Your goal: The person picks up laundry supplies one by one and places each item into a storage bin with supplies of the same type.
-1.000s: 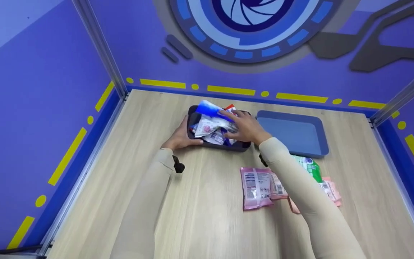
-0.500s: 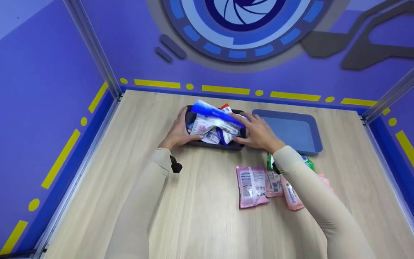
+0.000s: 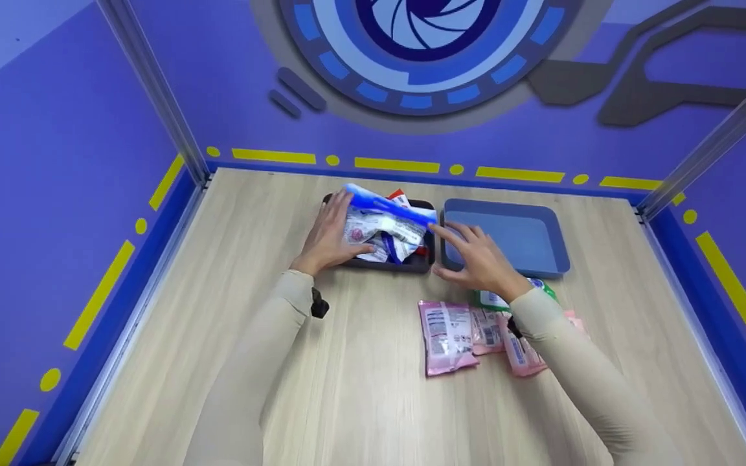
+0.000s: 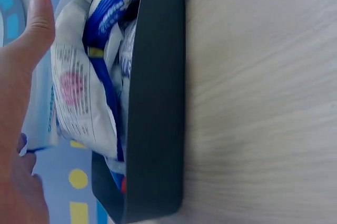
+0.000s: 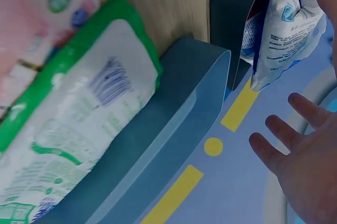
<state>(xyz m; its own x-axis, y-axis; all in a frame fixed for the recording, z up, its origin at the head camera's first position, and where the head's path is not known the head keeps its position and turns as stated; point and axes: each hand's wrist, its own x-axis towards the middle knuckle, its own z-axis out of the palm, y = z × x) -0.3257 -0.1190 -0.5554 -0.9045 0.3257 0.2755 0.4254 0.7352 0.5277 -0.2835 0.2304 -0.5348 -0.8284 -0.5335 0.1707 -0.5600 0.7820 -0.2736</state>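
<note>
A dark bin [image 3: 405, 264] near the back of the table is heaped with white and blue packets [image 3: 383, 228]. Across the top lies a bright blue packet [image 3: 379, 204]. My left hand [image 3: 329, 241] is at the bin's left end, fingers by the blue packet's left end and thumb over the front rim. In the left wrist view the thumb is straight beside a white packet [image 4: 84, 97]. My right hand [image 3: 483, 262] is spread between the bin and a blue-grey tray [image 3: 564, 243], index fingertip close to the blue packet's right end.
The tray stands just right of the bin. In front of it lie a green and white packet [image 5: 105, 92] and several pink packets [image 3: 449, 340], partly under my right forearm. Purple walls [image 3: 230, 97] bound the table at the back and sides.
My right hand has drawn back to the right, off the heap and past the bin's right end. My left fingers have shifted inward over the bin's left end.
</note>
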